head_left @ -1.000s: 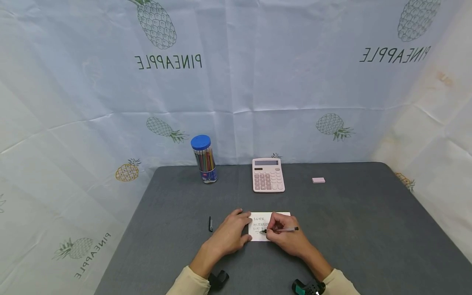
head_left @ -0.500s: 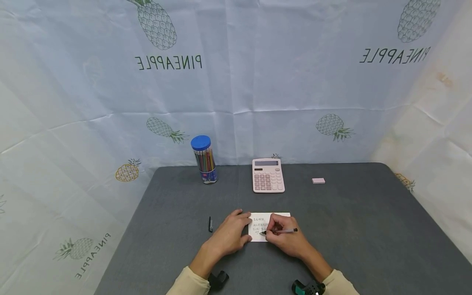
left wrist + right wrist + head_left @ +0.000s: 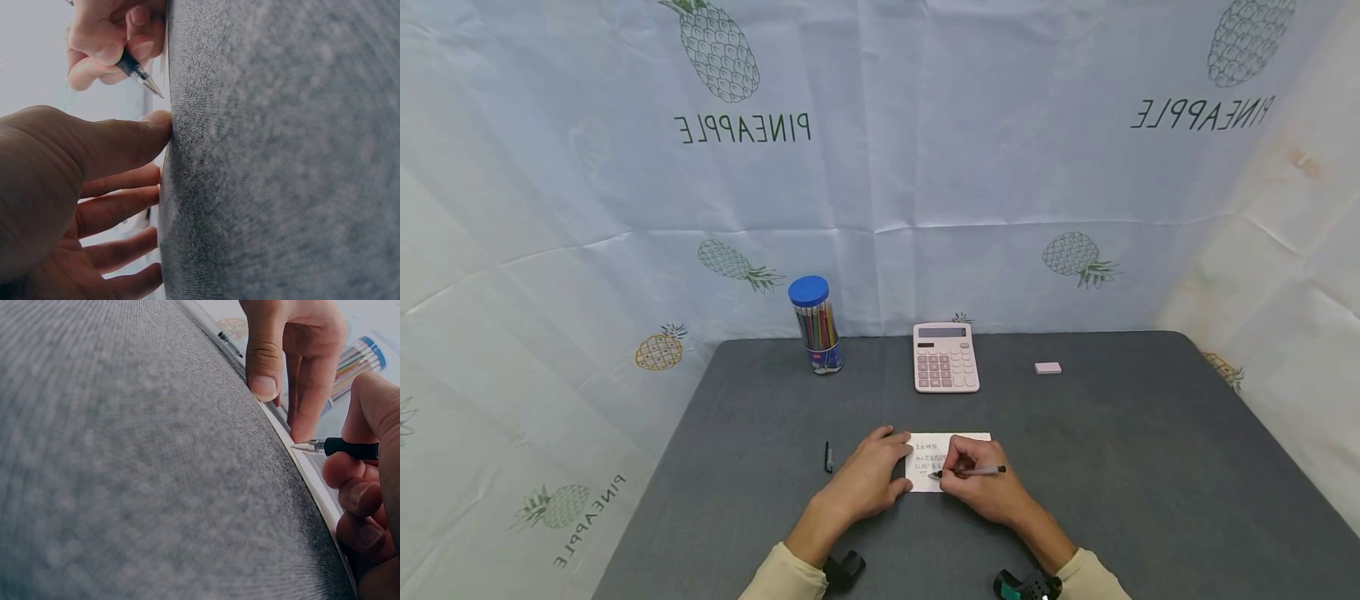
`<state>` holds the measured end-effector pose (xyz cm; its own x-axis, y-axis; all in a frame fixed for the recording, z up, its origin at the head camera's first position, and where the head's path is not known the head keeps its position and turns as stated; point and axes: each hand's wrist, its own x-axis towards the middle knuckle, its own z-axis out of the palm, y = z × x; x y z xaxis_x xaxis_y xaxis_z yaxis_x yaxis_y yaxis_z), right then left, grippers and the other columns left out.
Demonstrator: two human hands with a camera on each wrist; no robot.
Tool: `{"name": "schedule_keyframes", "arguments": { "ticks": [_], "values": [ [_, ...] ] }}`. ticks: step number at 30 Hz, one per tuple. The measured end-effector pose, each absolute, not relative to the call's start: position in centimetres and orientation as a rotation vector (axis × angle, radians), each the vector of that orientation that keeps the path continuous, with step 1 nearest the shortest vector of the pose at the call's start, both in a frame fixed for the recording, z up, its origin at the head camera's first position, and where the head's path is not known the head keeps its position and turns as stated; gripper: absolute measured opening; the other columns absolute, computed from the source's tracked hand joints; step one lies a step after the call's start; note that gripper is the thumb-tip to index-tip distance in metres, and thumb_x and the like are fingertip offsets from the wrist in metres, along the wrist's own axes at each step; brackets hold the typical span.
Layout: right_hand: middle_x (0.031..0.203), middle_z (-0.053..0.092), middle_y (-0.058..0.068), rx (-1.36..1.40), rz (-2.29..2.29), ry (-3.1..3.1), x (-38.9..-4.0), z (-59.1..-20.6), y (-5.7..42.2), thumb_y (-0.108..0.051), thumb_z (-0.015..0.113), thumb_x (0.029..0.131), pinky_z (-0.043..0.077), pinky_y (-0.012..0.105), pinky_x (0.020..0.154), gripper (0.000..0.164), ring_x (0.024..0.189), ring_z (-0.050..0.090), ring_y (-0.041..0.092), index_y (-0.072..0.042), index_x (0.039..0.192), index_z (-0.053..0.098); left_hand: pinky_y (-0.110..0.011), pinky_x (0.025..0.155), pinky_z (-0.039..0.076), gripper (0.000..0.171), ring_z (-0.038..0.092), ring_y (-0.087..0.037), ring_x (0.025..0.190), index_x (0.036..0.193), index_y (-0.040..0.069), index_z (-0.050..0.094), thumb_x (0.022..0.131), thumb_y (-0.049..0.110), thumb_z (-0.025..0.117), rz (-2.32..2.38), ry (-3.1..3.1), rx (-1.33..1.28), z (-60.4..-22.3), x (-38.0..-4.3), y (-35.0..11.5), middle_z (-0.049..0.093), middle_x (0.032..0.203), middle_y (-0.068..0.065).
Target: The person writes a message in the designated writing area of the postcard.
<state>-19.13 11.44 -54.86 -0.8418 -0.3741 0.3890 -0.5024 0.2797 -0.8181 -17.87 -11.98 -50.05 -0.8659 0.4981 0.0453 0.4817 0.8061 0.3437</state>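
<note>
A white sheet of paper [image 3: 928, 483] with lines of handwriting lies on the dark grey table, its right part covered by my right hand [image 3: 985, 483]. That hand pinches a pen [image 3: 981, 471] with a black grip, tip down at the writing. In the right wrist view the pen's tip [image 3: 303, 447] is right at the paper. My left hand [image 3: 867, 475] rests at the paper's left edge, fingers spread and fairly straight, thumb [image 3: 134, 140] and fingertips down on the surface.
A black pen cap [image 3: 828, 457] lies left of my left hand. Farther back stand a blue-lidded tub of pencils [image 3: 817, 325], a pink calculator [image 3: 946, 358] and a small pink block like an eraser [image 3: 1047, 367]. A pineapple-print curtain [image 3: 880, 167] hangs behind the table.
The pen in my right hand has shifted very slightly over the paper. My left hand stays in place at the paper's edge.
</note>
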Motion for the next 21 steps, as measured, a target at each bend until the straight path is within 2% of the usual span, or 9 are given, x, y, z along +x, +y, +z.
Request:
{"name": "schedule_keyframes", "arguments": {
  "ticks": [7,16,21],
  "values": [
    [0.064,0.047,-0.020,0.826,1.572,-2.423,-19.27,-54.91,11.48,0.009,0.075,0.078,0.027,0.014,0.045,0.033,0.054,0.035,-0.008,-0.022,0.078,0.064,-0.056,0.120,0.052,0.047,0.059,-0.040,0.145,0.133,0.002,0.076,0.092,0.020,0.090,0.547,2.957,0.831,-49.95,-17.88,-11.99,0.069,0.149,-0.013],
    [0.064,0.049,-0.019,0.819,1.599,-2.433,-19.17,-54.74,11.52,0.009,0.075,0.079,0.027,0.014,0.046,0.033,0.054,0.037,-0.008,-0.022,0.078,0.065,-0.050,0.125,0.048,0.049,0.057,-0.036,0.149,0.137,0.005,0.075,0.093,0.021,0.089,0.508,2.935,0.773,-49.86,-17.81,-11.85,0.067,0.153,-0.009],
    [0.067,0.058,-0.013,0.703,1.644,-2.407,-19.27,-54.91,11.53,0.010,0.075,0.080,0.036,0.016,0.048,0.035,0.056,0.046,-0.003,-0.023,0.078,0.065,-0.051,0.125,0.048,0.048,0.057,-0.036,0.149,0.137,0.005,0.075,0.093,0.022,0.089,0.516,2.932,0.776,-49.84,-17.79,-11.89,0.067,0.153,-0.010]
  ]
}}
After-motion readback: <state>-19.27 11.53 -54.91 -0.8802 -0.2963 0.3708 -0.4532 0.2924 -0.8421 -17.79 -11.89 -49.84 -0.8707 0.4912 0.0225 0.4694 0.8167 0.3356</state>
